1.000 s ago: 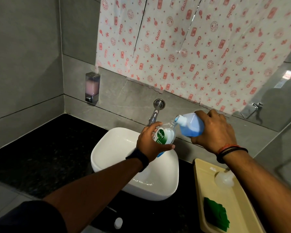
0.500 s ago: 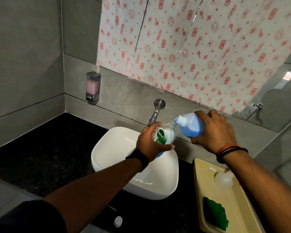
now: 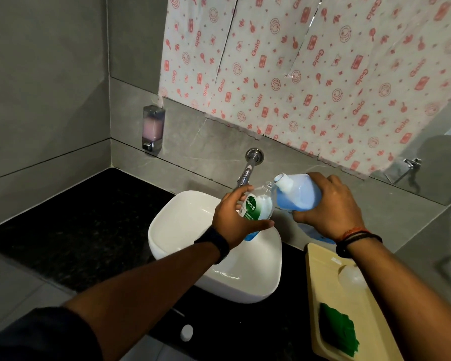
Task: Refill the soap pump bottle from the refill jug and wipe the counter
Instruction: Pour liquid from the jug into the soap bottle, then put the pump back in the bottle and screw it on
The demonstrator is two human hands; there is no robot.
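Head view: left hand [image 3: 235,220] wrapped around soap bottle [image 3: 257,208], right hand [image 3: 328,207] gripping tilted refill jug [image 3: 298,195] just beside it. Jug likely heavy, slippery; hold mid-body.

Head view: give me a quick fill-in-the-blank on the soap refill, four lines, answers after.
1. The left hand holds the soap bottle over the white ____.
2. The right hand tilts the jug, whose liquid is ____.
3. The cloth on the tray is ____.
4. The dispenser on the wall holds ____ liquid.

Missing words: basin; blue; green; pink
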